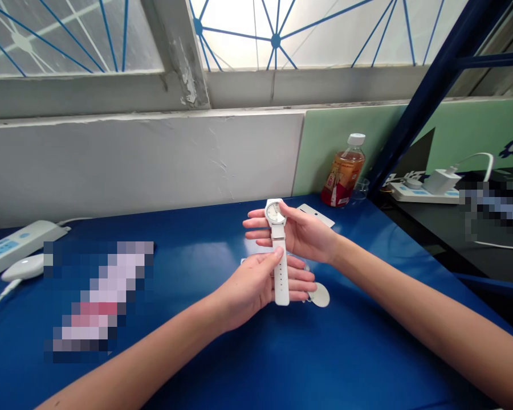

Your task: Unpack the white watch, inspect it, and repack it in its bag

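A white wristwatch (281, 267) with a round dial is stretched out lengthwise between my two hands above the blue table. My right hand (305, 230) has its thumb on the edge of the dial and its fingers behind the watch. Lower down, my left hand (256, 285) pins the perforated strap under its thumb, with the other fingers extended beneath. Just past the left fingertips lies a round whitish disc (320, 295), partly covered by them. A white card (316, 214) rests behind my right wrist.
A bottle of reddish drink (344, 173) stands at the table's back right, beside a small clear cup (359, 191). At left are a power strip (23, 245), a white plug-like device (25, 267) and a blurred-out object (102, 299). A blue frame post (427, 85) rises at right.
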Tool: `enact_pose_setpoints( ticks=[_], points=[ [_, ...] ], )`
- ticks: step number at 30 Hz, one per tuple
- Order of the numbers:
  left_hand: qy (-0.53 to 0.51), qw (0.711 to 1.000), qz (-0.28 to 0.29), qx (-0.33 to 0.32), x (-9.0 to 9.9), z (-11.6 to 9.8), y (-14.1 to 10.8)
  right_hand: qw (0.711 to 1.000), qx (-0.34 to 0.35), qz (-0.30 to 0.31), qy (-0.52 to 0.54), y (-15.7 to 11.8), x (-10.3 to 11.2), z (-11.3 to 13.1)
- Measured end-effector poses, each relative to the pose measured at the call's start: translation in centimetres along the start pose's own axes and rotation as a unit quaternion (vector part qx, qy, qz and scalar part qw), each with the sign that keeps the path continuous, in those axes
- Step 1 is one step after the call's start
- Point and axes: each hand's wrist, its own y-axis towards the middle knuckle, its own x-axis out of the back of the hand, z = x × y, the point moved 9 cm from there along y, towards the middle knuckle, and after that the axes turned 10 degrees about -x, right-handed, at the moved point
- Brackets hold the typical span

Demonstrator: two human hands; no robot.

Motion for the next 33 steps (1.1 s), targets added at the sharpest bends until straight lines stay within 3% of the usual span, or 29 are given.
enact_pose_setpoints(
  ticks=[5, 13, 25, 33],
  points=[
    [0.002, 0.999, 0.035, 0.015, -0.5, 0.2, -0.1, 1.000, 0.014, -0.013, 0.007, -0.1, 0.3, 0.5],
    [0.005, 1.000, 0.000, 0.018, -0.2, 0.0, -0.2, 0.998, 0.011, 0.062, 0.031, -0.5, -1.5, 0.6],
    [0.028, 1.000, -0.006, 0.011, 0.3, -0.1, 0.1, 0.999, -0.020, 0.028, -0.004, -0.1, -0.5, -0.1],
    [0.017, 1.000, 0.026, 0.000, -0.2, -0.5, -0.1, 1.000, -0.017, 0.001, 0.004, 0.0, 0.2, -0.1]
  ],
)
